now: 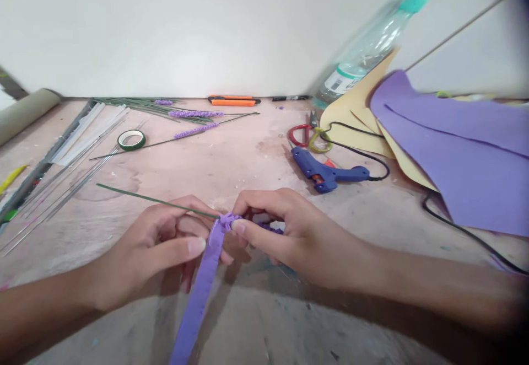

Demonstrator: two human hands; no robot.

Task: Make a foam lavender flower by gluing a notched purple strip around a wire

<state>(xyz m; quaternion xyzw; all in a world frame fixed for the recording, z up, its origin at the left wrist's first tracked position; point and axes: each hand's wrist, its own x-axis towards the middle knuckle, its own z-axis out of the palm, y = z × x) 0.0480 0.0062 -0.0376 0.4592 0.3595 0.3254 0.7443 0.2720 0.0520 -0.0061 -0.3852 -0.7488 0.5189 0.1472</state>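
Observation:
My right hand pinches a purple lavender-like flower between thumb and index finger. Part of the wound purple spike shows beneath its palm. From the flower a thin green stem runs out to the left, passing over the index finger of my left hand. A purple fringed strip hangs from the flower toward the bottom edge. The left thumb lies at the strip's left edge, with curled fingers behind it; how firmly they hold it is hard to see.
Behind my hands lie a blue glue gun, red-and-yellow-handled scissors, green tape, finished purple flowers and an orange cutter. Glue sticks are at left. Purple sheets and a bottle stand right.

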